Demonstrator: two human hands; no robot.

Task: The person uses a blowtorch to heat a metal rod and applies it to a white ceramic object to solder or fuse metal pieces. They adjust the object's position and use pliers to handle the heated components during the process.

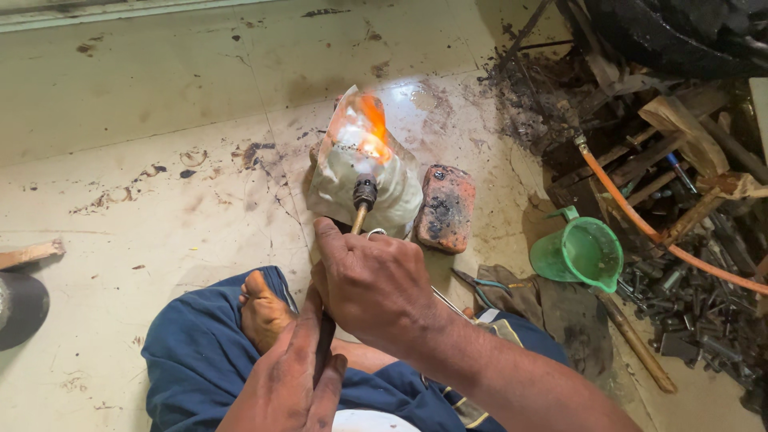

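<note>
I sit cross-legged on a stained floor in blue trousers. My right hand grips the brass neck of a gas torch just below its dark nozzle. My left hand is closed around the torch's lower handle near my lap. An orange flame plays from the nozzle onto a pale metal piece standing tilted on the floor. A scorched brick lies right beside the metal piece.
A green plastic jug stands to the right. An orange hose runs across a pile of dark scrap metal and wood. Pliers lie on a dirty cloth. A dark disc sits at the left edge.
</note>
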